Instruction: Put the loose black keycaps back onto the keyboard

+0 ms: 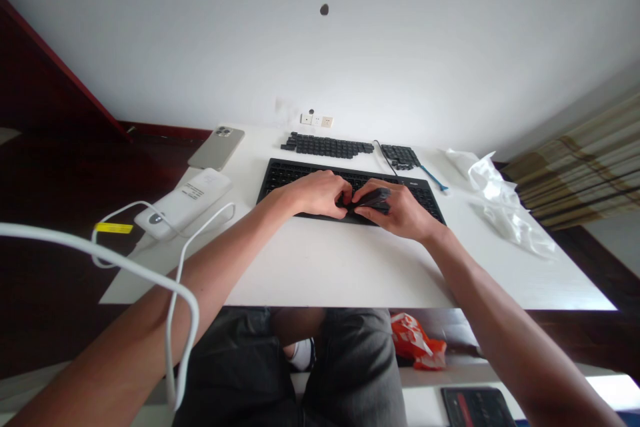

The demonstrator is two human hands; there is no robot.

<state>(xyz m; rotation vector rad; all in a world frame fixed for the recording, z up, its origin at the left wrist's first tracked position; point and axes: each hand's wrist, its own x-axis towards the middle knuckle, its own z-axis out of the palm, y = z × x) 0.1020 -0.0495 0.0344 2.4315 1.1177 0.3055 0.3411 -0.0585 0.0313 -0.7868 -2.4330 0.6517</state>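
Observation:
A black keyboard [285, 175] lies on the white table, its middle hidden under both hands. My right hand [400, 210] is closed round a dark, slim tool [376, 197] that slants down to the left toward the keyboard's front half. Against the keyboard's middle rests my left hand [325, 193], fingers curled close to the tool's lower end; what they hold, if anything, is hidden. Behind the keyboard, loose black keycaps [330, 147] lie in rows, with a second group [400, 155] to their right.
On the left are a phone [219, 147] and a white power bank [185, 203] with a white cable [115, 250] looping over my left forearm. A blue brush [434, 177] and clear plastic bags [487, 180] lie on the right. A black cable runs behind the keyboard.

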